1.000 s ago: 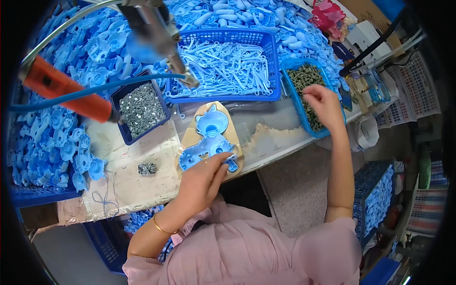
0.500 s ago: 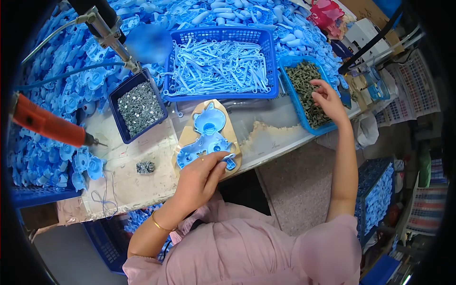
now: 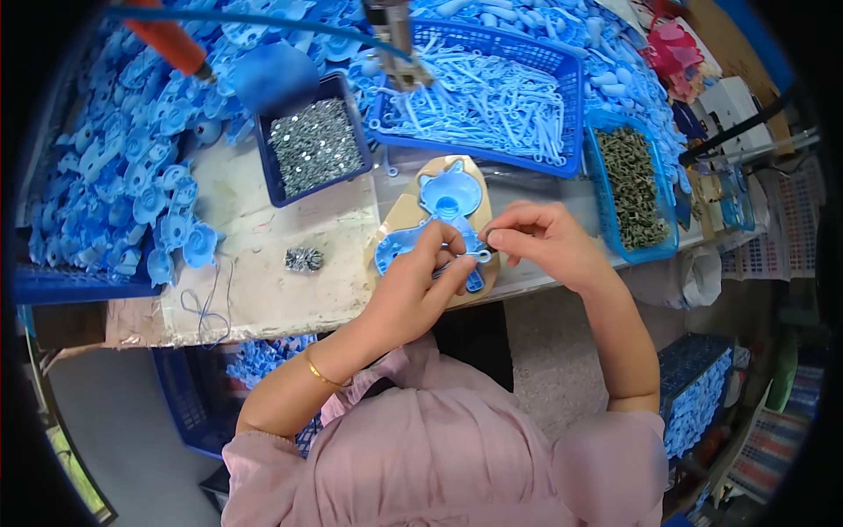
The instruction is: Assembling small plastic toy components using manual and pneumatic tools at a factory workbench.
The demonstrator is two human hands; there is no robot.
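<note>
A light-blue moulded plastic shell (image 3: 451,193) with a round, eared head lies in a tan holding block (image 3: 393,216) at the table's front. My left hand (image 3: 413,290) is closed over the shell's lower part, pinching a thin blue plastic rod whose ring end (image 3: 483,256) points right. Close to that ring, my right hand (image 3: 553,246) is closed in a pinch. A tiny dark piece (image 3: 489,246) shows at its fingertips, too small to name. Fingers cover much of the shell's lower half.
A blue basket (image 3: 575,105) of ringed rods, a dark-blue bin (image 3: 265,158) of small metal screws and a light-blue tray (image 3: 674,224) of dark small parts stand around the block. An orange power screwdriver (image 3: 171,39) hangs at upper left. Blue shells (image 3: 176,198) are heaped behind.
My right hand has left the tray of dark parts and come in beside my left hand at the rod's ring. The whole view has shifted, with the block appearing farther right.
</note>
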